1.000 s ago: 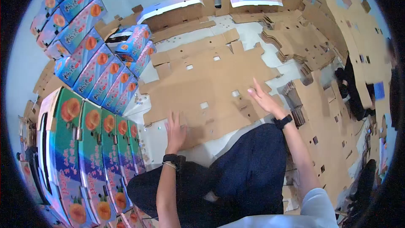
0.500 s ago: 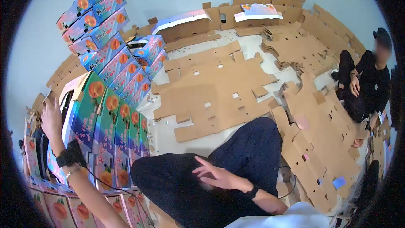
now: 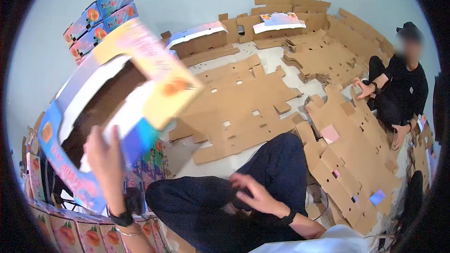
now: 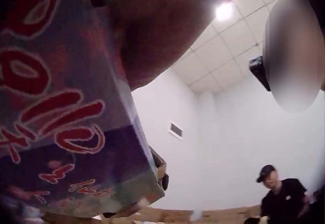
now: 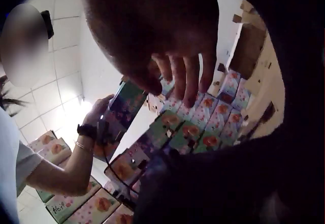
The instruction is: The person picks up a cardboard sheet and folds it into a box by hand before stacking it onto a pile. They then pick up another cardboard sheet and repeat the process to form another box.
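My left hand (image 3: pixel 105 157) grips the lower edge of a printed fruit box (image 3: pixel 140 72) and holds it up, tilted, with its brown inside facing me. In the left wrist view the box's printed side (image 4: pixel 61 132) fills the left half. In the right wrist view the left hand (image 5: pixel 99 110) is seen holding the box (image 5: pixel 124 104). My right hand (image 3: pixel 248 191) rests over my dark trouser knee with relaxed fingers (image 5: pixel 184 81) and holds nothing.
Flat cardboard blanks (image 3: pixel 243 98) cover the floor ahead, with more piled at the right (image 3: pixel 349 154). Printed boxes stand stacked at the back left (image 3: pixel 96 14) and beside me at the lower left (image 3: pixel 65 234). Another person (image 3: pixel 403 82) sits at the right.
My left hand went from the flat cardboard to the box stack and has lifted one box up in front of me. My right hand came back from the cardboard to my knee.
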### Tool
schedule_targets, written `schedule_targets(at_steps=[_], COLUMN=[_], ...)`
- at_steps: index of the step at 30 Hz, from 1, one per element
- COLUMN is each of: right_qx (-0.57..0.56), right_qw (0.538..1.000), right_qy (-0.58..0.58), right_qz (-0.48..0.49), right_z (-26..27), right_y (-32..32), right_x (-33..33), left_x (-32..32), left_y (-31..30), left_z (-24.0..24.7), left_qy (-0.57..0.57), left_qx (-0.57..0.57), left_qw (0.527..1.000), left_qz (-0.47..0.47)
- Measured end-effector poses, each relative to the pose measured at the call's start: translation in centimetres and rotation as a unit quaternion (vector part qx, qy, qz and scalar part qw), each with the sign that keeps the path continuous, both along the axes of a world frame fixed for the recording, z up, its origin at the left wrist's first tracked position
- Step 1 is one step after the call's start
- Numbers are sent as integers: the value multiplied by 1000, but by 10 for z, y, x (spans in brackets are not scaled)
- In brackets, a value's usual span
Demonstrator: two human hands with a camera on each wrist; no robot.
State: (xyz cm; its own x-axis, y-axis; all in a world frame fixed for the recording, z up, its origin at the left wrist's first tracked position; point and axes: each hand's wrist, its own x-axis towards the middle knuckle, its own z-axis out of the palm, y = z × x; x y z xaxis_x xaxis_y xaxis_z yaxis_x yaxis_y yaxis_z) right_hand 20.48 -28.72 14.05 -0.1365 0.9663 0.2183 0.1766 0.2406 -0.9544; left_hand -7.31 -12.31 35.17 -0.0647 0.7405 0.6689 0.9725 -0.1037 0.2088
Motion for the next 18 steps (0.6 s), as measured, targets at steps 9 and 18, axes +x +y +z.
schedule_targets(at_steps=[9, 18], right_qx=[153, 126], right_qw=[922, 924], right_qy=[-73, -278], right_qz=[-347, -232], right_z=[61, 66], right_y=[0, 4], right_x=[46, 83], left_x=[106, 87], left_y=[9, 19], left_z=[-124, -231], left_qy=[-90, -62], left_qx=[-134, -236], left_qw=[919, 872], left_qz=[-359, -424])
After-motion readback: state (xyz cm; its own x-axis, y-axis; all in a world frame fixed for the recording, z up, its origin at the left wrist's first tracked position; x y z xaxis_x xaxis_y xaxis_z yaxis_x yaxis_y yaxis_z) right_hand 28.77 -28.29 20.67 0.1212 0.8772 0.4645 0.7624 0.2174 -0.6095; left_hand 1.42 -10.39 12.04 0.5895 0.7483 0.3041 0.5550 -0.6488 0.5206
